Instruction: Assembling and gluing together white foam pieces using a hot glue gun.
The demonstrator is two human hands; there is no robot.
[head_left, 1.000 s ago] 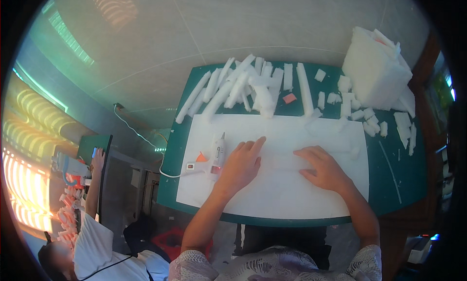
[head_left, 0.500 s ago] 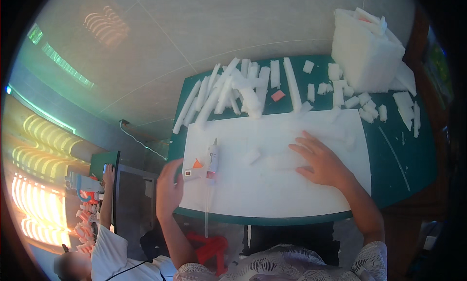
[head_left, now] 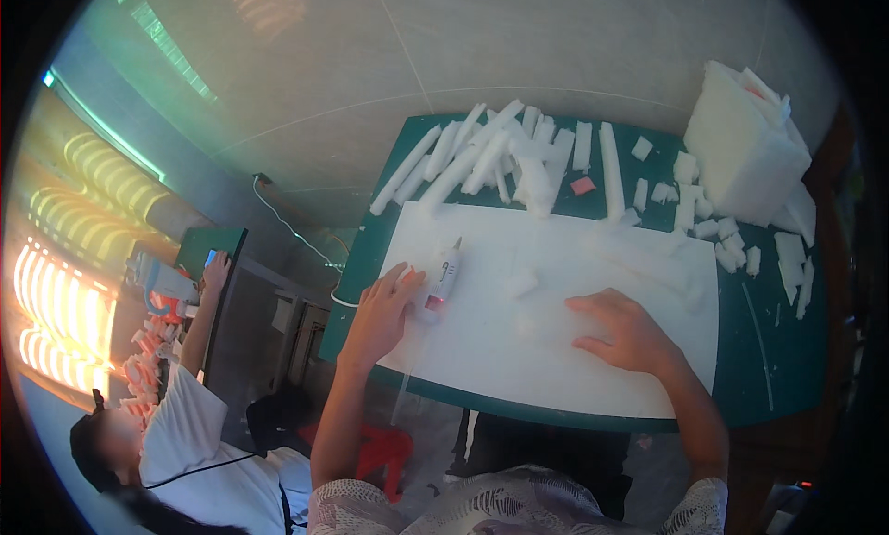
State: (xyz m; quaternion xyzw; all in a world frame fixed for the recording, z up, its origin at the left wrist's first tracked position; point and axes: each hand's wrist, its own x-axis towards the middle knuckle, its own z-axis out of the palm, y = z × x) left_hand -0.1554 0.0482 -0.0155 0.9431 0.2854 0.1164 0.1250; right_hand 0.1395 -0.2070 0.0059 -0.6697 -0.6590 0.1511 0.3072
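A white sheet (head_left: 519, 387) lies on the green table. On its left part rests a white glue gun (head_left: 444, 280) with an orange trigger, its nozzle pointing away from me and a clear glue stick trailing from its rear. My left hand (head_left: 378, 314) is wrapped around the gun's handle, hiding most of it. My right hand (head_left: 625, 333) lies low over the right half of the sheet, its fingers apart and nothing held. A small white foam piece (head_left: 524, 284) sits between my hands, and paler foam shapes on the sheet are hard to make out.
Long white foam strips (head_left: 482, 155) are heaped along the table's far edge. Foam scraps (head_left: 732, 243) and a big foam box (head_left: 745, 146) are at the far right, with a small pink block (head_left: 582, 186) between. Another person (head_left: 185, 433) works at a table on the left.
My left hand has moved right onto the glue gun's handle and closed around it. My right hand has shifted slightly toward me on the sheet. The whole view has turned a little.
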